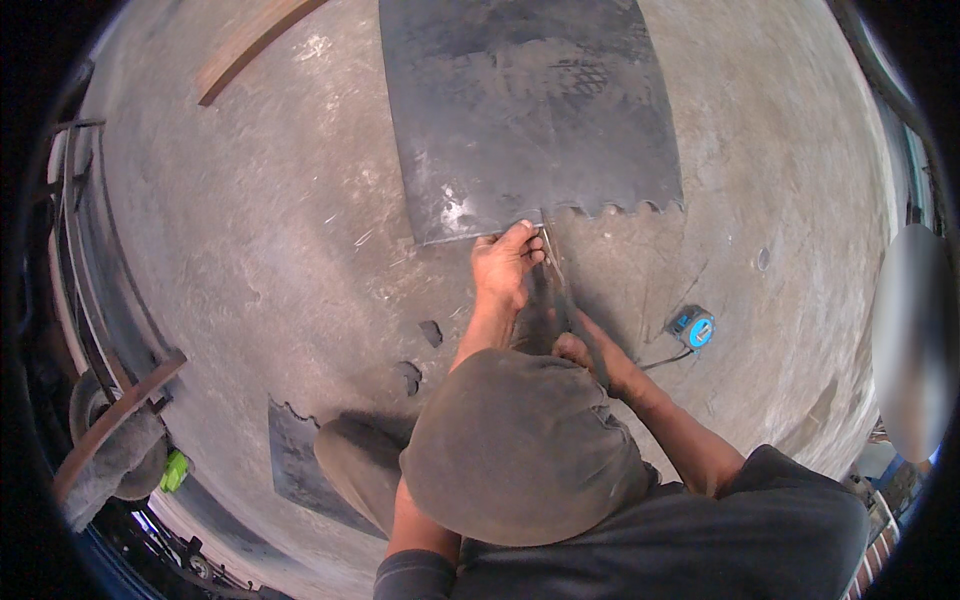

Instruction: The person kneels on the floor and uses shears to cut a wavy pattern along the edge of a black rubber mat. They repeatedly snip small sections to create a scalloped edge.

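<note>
From where I'm standing, the bare concrete floor (260, 230) takes up most of the room. On it, ahead of the crouching person in a dark shirt (680, 545) and a dusty cap (530, 450), lies a big black sheet (520, 110), flat, its near edge running to the hands. It looks like rubber: I'd judge it heavy taken whole, bendy rather than stiff, not fragile, its dusty face perhaps a little slippery. The near edge, straight on the left and wavy on the right, seems the best place to take hold.

A smaller dark piece (310, 470) with a ragged edge lies by the person's left knee, and a brown bar (255, 50) rests far off to the left. A long thin tool (560, 285) reaches from the sheet's edge back toward the body. The left hand (502, 265) pinches that edge between thumb and fingers. The right hand (573, 349), partly behind the cap, looks curled around the tool's near end. A blue tape measure (692, 328) sits to its right; a dark scrap (431, 332) lies to the left.
</note>
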Action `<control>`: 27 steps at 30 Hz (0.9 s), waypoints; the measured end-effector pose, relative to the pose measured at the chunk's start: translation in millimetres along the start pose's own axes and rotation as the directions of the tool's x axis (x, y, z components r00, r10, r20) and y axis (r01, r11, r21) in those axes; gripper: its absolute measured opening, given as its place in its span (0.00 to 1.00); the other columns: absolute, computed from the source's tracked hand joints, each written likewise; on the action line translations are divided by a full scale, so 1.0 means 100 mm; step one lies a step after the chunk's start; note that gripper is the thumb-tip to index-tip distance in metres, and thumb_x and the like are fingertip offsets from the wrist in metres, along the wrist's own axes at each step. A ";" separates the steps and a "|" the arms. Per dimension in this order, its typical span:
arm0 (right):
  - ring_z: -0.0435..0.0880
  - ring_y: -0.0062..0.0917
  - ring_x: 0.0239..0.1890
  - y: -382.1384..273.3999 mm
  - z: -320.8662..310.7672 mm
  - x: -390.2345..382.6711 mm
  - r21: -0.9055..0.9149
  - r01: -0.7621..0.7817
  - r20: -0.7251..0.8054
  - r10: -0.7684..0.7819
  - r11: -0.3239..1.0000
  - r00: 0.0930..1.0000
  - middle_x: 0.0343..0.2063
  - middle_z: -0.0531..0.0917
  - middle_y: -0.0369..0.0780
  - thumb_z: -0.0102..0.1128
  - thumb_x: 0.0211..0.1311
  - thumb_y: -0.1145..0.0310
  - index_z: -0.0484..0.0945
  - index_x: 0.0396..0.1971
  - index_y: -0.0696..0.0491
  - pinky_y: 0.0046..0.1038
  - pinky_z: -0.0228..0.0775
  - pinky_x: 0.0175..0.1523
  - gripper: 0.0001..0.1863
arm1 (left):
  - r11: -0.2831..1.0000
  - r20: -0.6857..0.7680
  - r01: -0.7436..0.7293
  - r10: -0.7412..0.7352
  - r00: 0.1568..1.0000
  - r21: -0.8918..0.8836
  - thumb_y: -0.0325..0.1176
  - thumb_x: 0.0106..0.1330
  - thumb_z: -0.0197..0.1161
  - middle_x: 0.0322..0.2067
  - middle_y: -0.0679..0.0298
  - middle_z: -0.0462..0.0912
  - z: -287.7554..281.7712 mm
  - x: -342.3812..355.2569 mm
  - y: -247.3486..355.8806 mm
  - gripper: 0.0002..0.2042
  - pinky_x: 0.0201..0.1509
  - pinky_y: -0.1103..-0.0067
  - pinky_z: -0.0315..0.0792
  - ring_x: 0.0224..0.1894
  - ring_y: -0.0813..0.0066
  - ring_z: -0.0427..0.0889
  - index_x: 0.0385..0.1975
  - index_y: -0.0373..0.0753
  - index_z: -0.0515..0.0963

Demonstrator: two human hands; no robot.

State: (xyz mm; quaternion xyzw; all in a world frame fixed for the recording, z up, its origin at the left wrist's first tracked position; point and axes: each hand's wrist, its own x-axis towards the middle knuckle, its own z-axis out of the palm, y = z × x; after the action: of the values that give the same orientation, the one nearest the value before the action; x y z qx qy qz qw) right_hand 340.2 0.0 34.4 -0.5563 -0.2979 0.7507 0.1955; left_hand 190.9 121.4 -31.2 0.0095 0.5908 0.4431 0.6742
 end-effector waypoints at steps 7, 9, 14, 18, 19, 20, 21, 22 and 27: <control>0.76 0.20 0.37 -0.07 0.04 -0.01 0.072 0.001 0.026 -0.003 0.997 1.000 0.36 0.77 0.36 0.60 0.70 0.48 0.60 0.67 0.57 0.25 0.73 0.45 0.37 | 0.998 0.100 0.030 -0.024 0.995 -0.061 0.30 0.64 0.69 0.35 0.56 0.83 -0.06 0.03 -0.01 0.12 0.38 0.77 0.81 0.35 0.71 0.83 0.39 0.30 0.74; 0.76 0.20 0.38 -0.05 0.04 -0.01 0.098 0.019 0.044 -0.023 0.995 0.999 0.36 0.77 0.36 0.60 0.70 0.48 0.59 0.67 0.57 0.25 0.73 0.45 0.37 | 0.998 0.088 0.019 -0.014 0.996 -0.064 0.30 0.64 0.69 0.34 0.56 0.83 -0.07 0.06 -0.01 0.13 0.38 0.76 0.81 0.35 0.70 0.83 0.40 0.30 0.73; 0.79 0.21 0.40 -0.13 0.02 0.03 0.121 -0.055 0.044 0.050 0.991 0.998 0.39 0.77 0.37 0.61 0.70 0.49 0.59 0.67 0.56 0.26 0.76 0.46 0.36 | 0.997 0.060 0.022 -0.017 0.998 -0.079 0.30 0.64 0.69 0.34 0.57 0.82 -0.05 0.04 -0.02 0.15 0.37 0.75 0.81 0.34 0.69 0.83 0.41 0.31 0.70; 0.80 0.22 0.40 -0.14 0.04 0.01 0.207 -0.068 0.028 0.064 0.976 0.998 0.40 0.77 0.38 0.61 0.70 0.50 0.58 0.68 0.56 0.27 0.76 0.46 0.38 | 0.997 0.077 0.030 -0.024 0.997 -0.076 0.30 0.64 0.69 0.35 0.57 0.82 -0.05 0.05 -0.02 0.17 0.36 0.75 0.81 0.33 0.69 0.83 0.43 0.31 0.68; 0.80 0.23 0.40 -0.14 0.04 0.02 0.180 -0.061 0.027 0.057 0.982 0.998 0.40 0.77 0.38 0.62 0.69 0.50 0.58 0.68 0.56 0.27 0.76 0.46 0.38 | 0.997 0.100 0.034 -0.027 0.995 -0.073 0.30 0.64 0.69 0.35 0.57 0.82 -0.06 0.05 -0.02 0.17 0.36 0.75 0.81 0.33 0.70 0.83 0.43 0.31 0.68; 0.80 0.23 0.40 -0.14 0.04 0.03 0.153 -0.054 0.027 0.051 0.987 0.998 0.39 0.78 0.38 0.62 0.69 0.50 0.57 0.68 0.56 0.27 0.76 0.46 0.38 | 0.997 0.094 0.035 -0.028 0.995 -0.071 0.30 0.64 0.69 0.35 0.57 0.82 -0.06 0.05 -0.01 0.17 0.35 0.76 0.80 0.33 0.70 0.83 0.43 0.31 0.68; 0.80 0.23 0.40 -0.14 0.04 0.03 0.126 -0.047 0.026 0.044 0.991 0.999 0.39 0.78 0.38 0.62 0.69 0.50 0.57 0.69 0.57 0.27 0.76 0.46 0.39 | 0.997 0.088 0.036 -0.030 0.996 -0.069 0.30 0.64 0.69 0.35 0.57 0.82 -0.06 0.05 -0.01 0.17 0.35 0.76 0.80 0.33 0.70 0.83 0.43 0.31 0.68; 0.80 0.23 0.39 -0.13 0.03 0.04 0.114 -0.037 0.029 0.034 0.993 0.999 0.39 0.78 0.38 0.63 0.69 0.50 0.57 0.68 0.57 0.27 0.76 0.46 0.39 | 0.997 0.083 0.037 -0.032 0.996 -0.069 0.30 0.64 0.70 0.35 0.57 0.82 -0.06 0.04 -0.01 0.17 0.34 0.76 0.80 0.33 0.71 0.83 0.43 0.31 0.68; 0.79 0.23 0.38 -0.05 0.00 0.06 0.056 0.006 0.057 -0.009 0.998 0.998 0.38 0.78 0.39 0.63 0.68 0.49 0.58 0.68 0.57 0.28 0.75 0.45 0.39 | 0.998 0.101 0.031 -0.026 0.995 -0.046 0.31 0.64 0.69 0.34 0.57 0.82 -0.06 0.04 -0.01 0.15 0.33 0.77 0.79 0.32 0.72 0.83 0.42 0.31 0.70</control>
State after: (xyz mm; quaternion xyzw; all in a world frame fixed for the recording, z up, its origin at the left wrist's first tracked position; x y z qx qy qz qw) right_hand 338.3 7.7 33.1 -0.5279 -0.2842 0.7736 0.2054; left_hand 186.3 120.3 -36.5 0.0074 0.5455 0.4464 0.7093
